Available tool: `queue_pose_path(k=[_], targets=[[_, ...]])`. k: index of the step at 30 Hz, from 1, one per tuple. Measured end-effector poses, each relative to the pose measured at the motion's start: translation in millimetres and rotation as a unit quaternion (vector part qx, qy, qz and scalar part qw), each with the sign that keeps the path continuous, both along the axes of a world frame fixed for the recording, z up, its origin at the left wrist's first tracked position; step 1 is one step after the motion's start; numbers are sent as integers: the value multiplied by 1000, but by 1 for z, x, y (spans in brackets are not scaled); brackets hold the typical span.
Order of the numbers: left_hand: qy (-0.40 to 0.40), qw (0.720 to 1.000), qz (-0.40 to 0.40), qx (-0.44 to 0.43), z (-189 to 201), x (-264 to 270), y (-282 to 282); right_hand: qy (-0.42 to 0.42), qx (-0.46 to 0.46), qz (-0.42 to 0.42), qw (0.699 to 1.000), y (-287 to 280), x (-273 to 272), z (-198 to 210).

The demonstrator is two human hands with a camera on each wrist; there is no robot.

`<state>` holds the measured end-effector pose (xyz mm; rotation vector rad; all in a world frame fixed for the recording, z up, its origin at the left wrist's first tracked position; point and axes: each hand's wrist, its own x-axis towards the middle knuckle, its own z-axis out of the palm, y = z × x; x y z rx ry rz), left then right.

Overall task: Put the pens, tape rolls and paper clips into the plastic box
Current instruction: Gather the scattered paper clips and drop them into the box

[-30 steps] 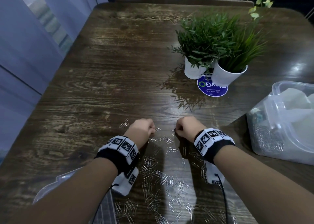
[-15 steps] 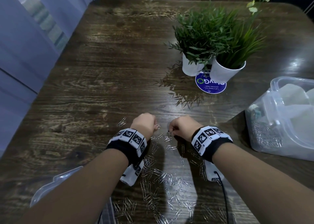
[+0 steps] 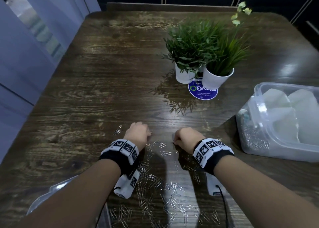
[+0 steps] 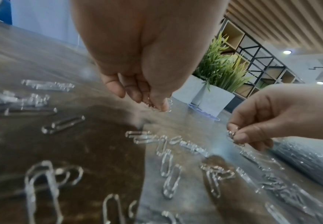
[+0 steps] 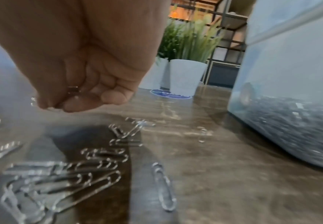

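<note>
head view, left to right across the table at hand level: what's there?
Small stray pair of paper clips → left hand pinching clips → loose paper clips between the hands → right hand pinching clips → plastic box, clips already inside.

The table (image 3: 107,82) is dark wood with strong grain and a glossy finish that throws back the light. The clips (image 3: 155,181) are thin bright metal wire, shiny. The box (image 3: 259,141) is clear, smooth plastic, slightly cloudy. The two pots (image 3: 215,79) look smooth, matt white. The sticker (image 3: 203,93) beneath them is glossy blue. The wristbands (image 3: 120,160) are black cloth.
</note>
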<state>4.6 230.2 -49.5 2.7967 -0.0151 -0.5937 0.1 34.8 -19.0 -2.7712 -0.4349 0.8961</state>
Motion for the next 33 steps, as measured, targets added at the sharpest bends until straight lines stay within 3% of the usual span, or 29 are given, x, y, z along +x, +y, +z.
queue_pose_path(k=[7, 10, 14, 17, 20, 26, 31, 33], targets=[[-101, 994, -24, -19, 62, -6, -18, -121, 126, -102, 979, -64, -23, 67], [-166, 983, -49, -61, 97, -9, -51, -168, 162, -137, 963, -102, -29, 114], [-195, 973, -86, -92, 139, -16, -116, -220, 207, -231, 925, -166, -31, 152], [-197, 966, -105, -132, 152, -25, -171, -190, 182, -296, 918, -205, -33, 156], [-193, 963, -116, -149, 151, -32, -210, -113, 98, -255, 955, -217, -32, 144], [-205, 961, -142, -122, 154, -33, -280, -190, 160, -275, 929, -254, -35, 149], [-150, 976, -130, -88, 136, -26, -304, -234, 127, -278, 923, -297, -42, 145], [-147, 977, -125, -94, 131, -25, -304, -269, 61, -290, 916, -315, -45, 140]])
